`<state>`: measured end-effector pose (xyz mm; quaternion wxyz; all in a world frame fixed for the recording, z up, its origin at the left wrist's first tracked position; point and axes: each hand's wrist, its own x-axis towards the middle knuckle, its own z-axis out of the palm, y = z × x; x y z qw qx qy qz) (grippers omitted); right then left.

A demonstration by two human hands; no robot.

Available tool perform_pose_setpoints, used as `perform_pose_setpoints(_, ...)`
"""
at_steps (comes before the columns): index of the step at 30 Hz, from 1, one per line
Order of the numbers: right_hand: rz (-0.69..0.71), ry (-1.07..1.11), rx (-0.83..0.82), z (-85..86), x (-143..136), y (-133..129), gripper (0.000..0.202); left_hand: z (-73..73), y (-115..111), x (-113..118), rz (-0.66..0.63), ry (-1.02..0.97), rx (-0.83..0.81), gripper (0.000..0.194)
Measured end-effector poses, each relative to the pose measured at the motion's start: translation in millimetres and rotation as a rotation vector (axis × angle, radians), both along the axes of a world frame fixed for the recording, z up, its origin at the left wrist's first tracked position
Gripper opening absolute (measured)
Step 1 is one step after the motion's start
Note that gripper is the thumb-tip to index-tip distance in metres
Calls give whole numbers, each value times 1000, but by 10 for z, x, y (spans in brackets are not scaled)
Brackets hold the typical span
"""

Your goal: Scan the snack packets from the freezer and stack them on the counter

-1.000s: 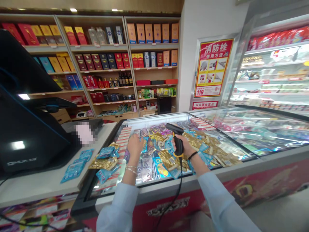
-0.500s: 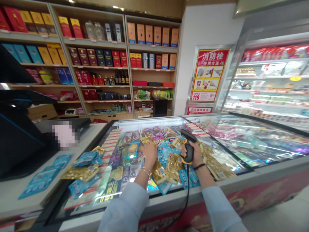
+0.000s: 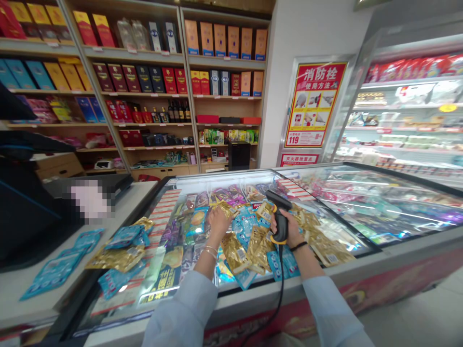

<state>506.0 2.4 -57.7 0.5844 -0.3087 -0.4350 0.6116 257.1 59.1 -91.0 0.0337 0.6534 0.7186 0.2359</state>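
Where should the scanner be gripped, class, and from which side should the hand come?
Take the scanner by its handle, coming from the right, as the right hand holds it. The handle stands roughly upright and looks narrow enough to wrap; the head juts out above, and the cord hangs below.

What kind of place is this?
Probably a convenience store or small supermarket: a glass-topped display freezer, shelves of boxes, and a handheld barcode scanner in the right hand.
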Motion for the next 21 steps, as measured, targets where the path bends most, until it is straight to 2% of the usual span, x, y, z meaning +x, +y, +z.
perform_pose_setpoints(4,14,39,19,5,-3,-10,31,60,10,-74,-112,42,-80,61)
perform_pose_setpoints(7,23,47,33,9,0,-21,33,151,-52,-122,-244,68,-104,55)
perform_pose_setpoints(10,23,37,41,10,6,-27,34,248,-138,-125,-318,91,-88,37)
perform_pose_setpoints(12,16,31,33,8,10,-29,33,301,-186,-105,-284,119,-63,29)
perform_pose_setpoints(16,22,17,30,7,19,-37,32,368,-233,-86,-175,135,87,30)
perform_pose_setpoints(21,28,17,34,18,33,-48,31,424,-235,-167,17,-91,94,36)
